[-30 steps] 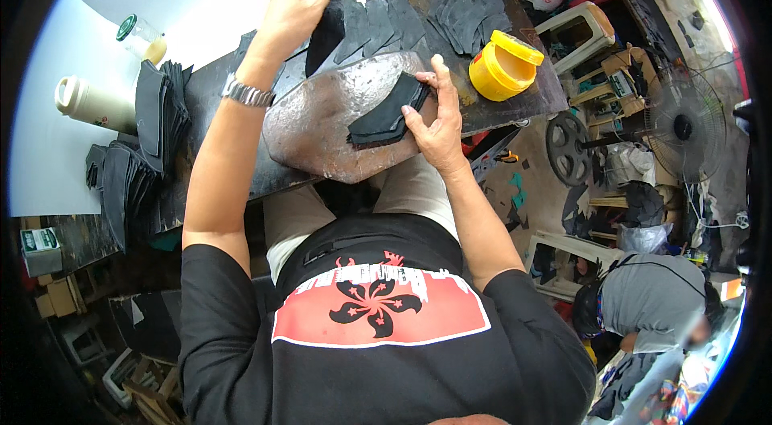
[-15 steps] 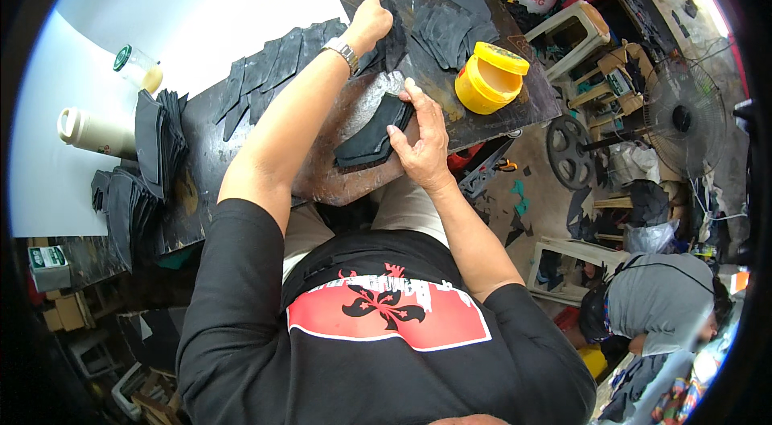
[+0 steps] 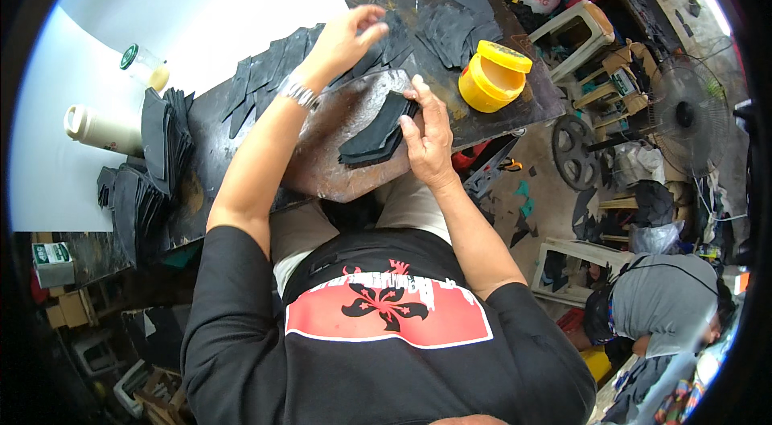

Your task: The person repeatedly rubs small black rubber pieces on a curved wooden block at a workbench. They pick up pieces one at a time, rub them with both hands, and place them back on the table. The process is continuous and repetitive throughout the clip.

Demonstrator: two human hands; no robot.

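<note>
My right hand (image 3: 429, 135) grips the right end of a stack of flat black pieces (image 3: 376, 134), thumb at its near edge and fingers at its far end. The stack lies on a worn brown board (image 3: 322, 160) at the table's front edge. My left hand (image 3: 347, 41), wearing a metal watch, is raised over a row of overlapping black pieces (image 3: 273, 65). Its fingers are loosely bent and apart, and nothing shows in them. To the right stands an open yellow tub (image 3: 489, 89) with its yellow lid (image 3: 505, 56) tilted across the top.
More black pieces (image 3: 454, 32) lie at the back right of the dark table (image 3: 515, 115). At left are black stacks (image 3: 165, 143), a cream mug (image 3: 100, 129) and a glass jar (image 3: 146, 67). A fan (image 3: 685, 113) and a person in grey (image 3: 663, 300) are to the right.
My left hand has moved left and nearer from the far end of the row, its fingers loosening. My right hand stays at the stack.
</note>
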